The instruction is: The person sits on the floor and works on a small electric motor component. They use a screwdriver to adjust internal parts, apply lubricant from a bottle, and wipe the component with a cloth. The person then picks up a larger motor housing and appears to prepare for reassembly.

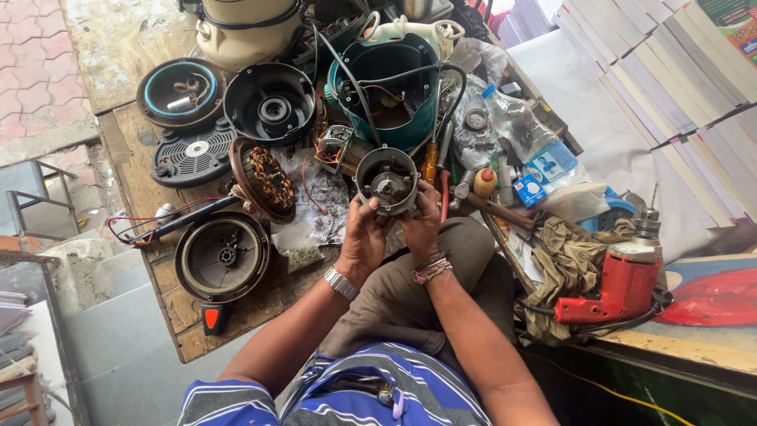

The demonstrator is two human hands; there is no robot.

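The fingers of the left hand (364, 237) and right hand (422, 225) are clenched around a round grey motor (386, 183), held up over the lap at the edge of the desk (189, 315). It is out of its casing, end face bared, hub and bolts showing, dusty. A wound stator (264, 180) lies apart beside it, with black covers (223, 256) and a teal housing (386, 91) around, so I judge the stripping well along and reassembly not begun.

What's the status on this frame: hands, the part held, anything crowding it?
Left hand and right hand both grip the round motor housing. Copper-wound stator lies close at left, screwdriver at right.
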